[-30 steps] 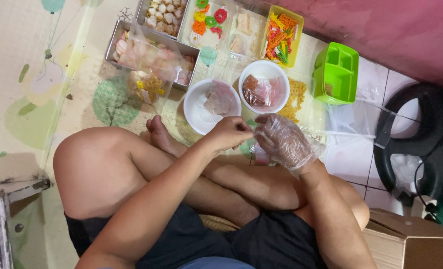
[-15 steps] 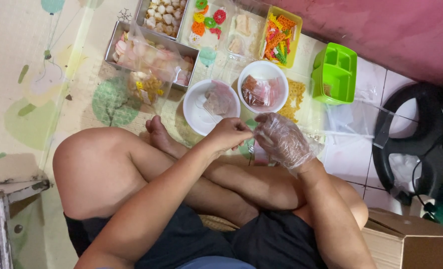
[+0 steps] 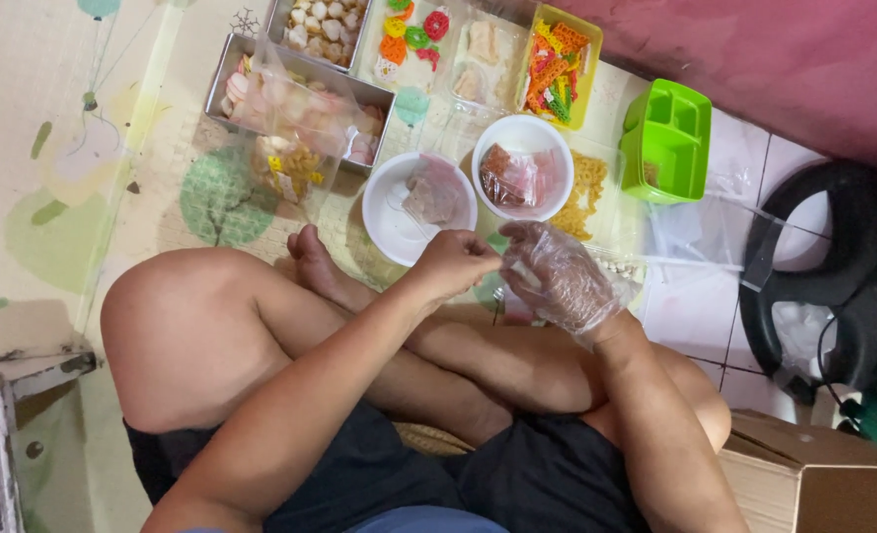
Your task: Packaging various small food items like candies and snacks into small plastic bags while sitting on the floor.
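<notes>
The bare left hand (image 3: 455, 265) and the right hand (image 3: 560, 276), which wears a loose, crinkled clear plastic glove, meet fingertip to fingertip above the crossed legs, both pinching a small, thin clear plastic film or bag (image 3: 509, 271) between them; it is too small and see-through to tell whether it holds anything. Such film looks very light, limp and slippery, more so against the glove, so it probably takes a firm pinch at its edge or mouth instead of a broad grasp, and it would crease or tear before it would break. At twelve o'clock from the hands sit two round white plastic bowls: the left bowl (image 3: 391, 229) holding a brownish packet in clear wrap, the right bowl (image 3: 557, 143) holding small reddish sealed sachets. Beyond them, at eleven o'clock, stand rectangular metal trays (image 3: 223, 69) of pale and pink crackers under soft plastic bags, and a yellow plastic tray (image 3: 590, 69) of stiff, brittle-looking coloured lattice crackers. At two o'clock stands a rigid bright green divided plastic caddy (image 3: 667, 143), beside clear plastic sheets lying flat on the white tiled floor (image 3: 695, 316).
</notes>
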